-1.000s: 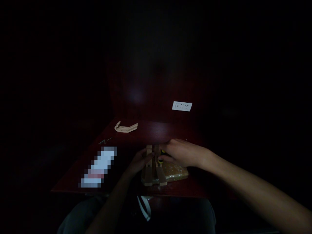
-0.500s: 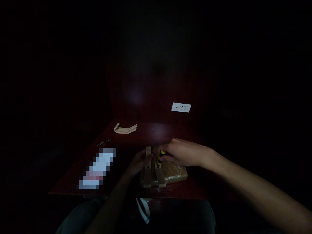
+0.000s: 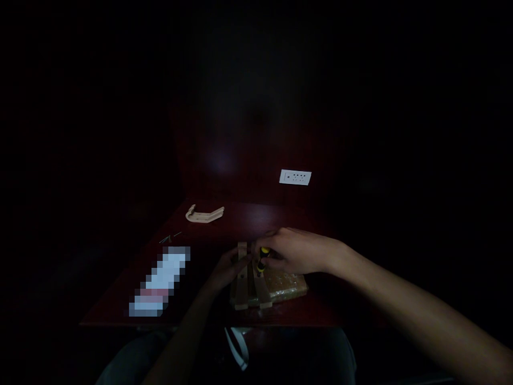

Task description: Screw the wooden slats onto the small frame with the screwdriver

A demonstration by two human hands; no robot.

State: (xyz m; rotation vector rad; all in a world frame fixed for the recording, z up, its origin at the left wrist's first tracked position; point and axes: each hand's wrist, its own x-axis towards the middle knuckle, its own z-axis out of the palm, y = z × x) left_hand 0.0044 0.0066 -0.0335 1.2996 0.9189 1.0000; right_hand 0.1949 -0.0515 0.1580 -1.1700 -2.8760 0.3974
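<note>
A short screwdriver (image 3: pixel 263 260) with a yellow and black handle is gripped in my right hand (image 3: pixel 294 250). Its lower end meets the right-hand wooden slat (image 3: pixel 262 293); the tip itself is too dark to make out. Beside that slat lies a second wooden slat (image 3: pixel 241 289), with a dark hole in its face. My left hand (image 3: pixel 227 269) closes on the far part of the wooden slats from the left side. Under the slats rests a brownish block wrapped in clear plastic (image 3: pixel 286 283).
A curved wooden piece (image 3: pixel 204 216) lies at the back left of the dark red table (image 3: pixel 256 317). Several thin screws (image 3: pixel 168 239) and a blurred-out pale rectangle (image 3: pixel 162 278) are on the left. A wall socket (image 3: pixel 295 177) is behind. A white strap (image 3: pixel 239 350) hangs below the front edge.
The view has shifted slightly. My right hand still grips the screwdriver at the same slat, and my left hand keeps its place on the wood.
</note>
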